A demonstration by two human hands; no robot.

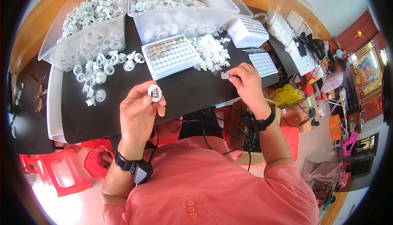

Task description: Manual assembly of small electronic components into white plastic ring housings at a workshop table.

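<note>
White disc (154,93) sits pinched between left fingers (140,104), small pale tab (224,76) between right fingers (237,72)

1. I see the left hand (137,104) pinching a round white part (154,93), its detailed face turned toward my camera.
2. To the right, I have the right hand (249,83) gripping a small pale piece (224,75) near a white heap (212,53).
3. Left of that heap, I spot a tray (176,72) of round discs.
4. Farther left, I see loose translucent parts (98,76) on the black table (188,89).
</note>
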